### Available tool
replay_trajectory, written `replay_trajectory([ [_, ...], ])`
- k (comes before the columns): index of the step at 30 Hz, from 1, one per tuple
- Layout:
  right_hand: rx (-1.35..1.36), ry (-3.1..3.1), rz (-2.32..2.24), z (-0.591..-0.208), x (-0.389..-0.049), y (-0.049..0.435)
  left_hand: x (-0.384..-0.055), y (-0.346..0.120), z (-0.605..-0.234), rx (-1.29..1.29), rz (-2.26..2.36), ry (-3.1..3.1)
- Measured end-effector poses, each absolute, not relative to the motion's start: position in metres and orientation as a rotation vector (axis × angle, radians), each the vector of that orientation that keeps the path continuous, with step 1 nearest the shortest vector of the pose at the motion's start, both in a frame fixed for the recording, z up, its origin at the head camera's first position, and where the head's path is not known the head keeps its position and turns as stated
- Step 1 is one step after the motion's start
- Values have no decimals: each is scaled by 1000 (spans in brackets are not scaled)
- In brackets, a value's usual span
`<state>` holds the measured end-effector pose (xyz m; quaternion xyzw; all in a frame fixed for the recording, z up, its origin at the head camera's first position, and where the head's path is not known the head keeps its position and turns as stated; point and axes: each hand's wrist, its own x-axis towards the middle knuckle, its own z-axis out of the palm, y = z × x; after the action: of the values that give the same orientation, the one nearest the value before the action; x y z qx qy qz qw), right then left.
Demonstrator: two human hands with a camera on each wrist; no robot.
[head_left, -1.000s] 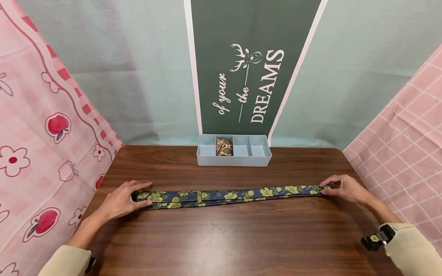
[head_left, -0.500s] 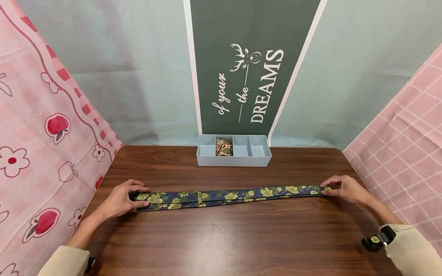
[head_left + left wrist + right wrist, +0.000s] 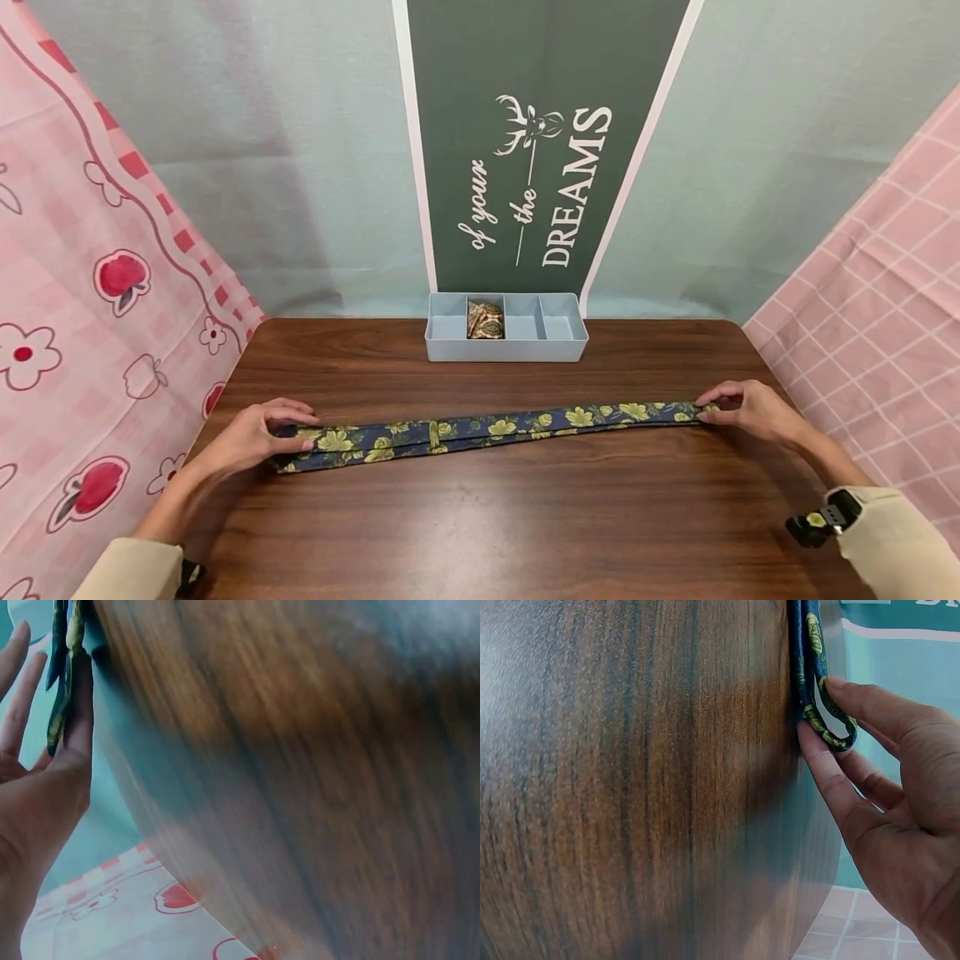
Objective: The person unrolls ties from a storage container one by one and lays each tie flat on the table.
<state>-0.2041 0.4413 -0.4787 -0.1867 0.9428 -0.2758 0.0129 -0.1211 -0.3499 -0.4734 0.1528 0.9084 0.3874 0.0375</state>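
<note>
A dark blue necktie (image 3: 502,428) with yellow flowers lies folded lengthwise across the wooden table, with a yellowish band round its layers left of the middle. At its left end is my left hand (image 3: 243,437), thumb against the necktie (image 3: 66,701). In the left wrist view the fingers of that hand (image 3: 45,802) stretch out straight, apart from the fabric. My right hand (image 3: 757,408) pinches the other end between thumb and forefinger. There the necktie (image 3: 812,716) bends back in a rounded loop, held by the right hand (image 3: 907,840).
A light blue divided tray (image 3: 506,350) stands at the table's back edge. One compartment contains a folded paisley cloth (image 3: 486,321). Pink patterned curtains border the left and right sides, and a green printed cloth (image 3: 555,50) hangs behind the tray.
My left hand has moved a little left. The left end of the necktie has shifted toward the near side and shows more of its tip. My right hand stays in place.
</note>
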Motion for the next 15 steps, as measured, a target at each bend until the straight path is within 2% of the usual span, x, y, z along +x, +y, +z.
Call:
replay_trajectory([
  [15,-591,2942,-875,-479,-204,442,-124,-352,-473,484,1273,2582],
])
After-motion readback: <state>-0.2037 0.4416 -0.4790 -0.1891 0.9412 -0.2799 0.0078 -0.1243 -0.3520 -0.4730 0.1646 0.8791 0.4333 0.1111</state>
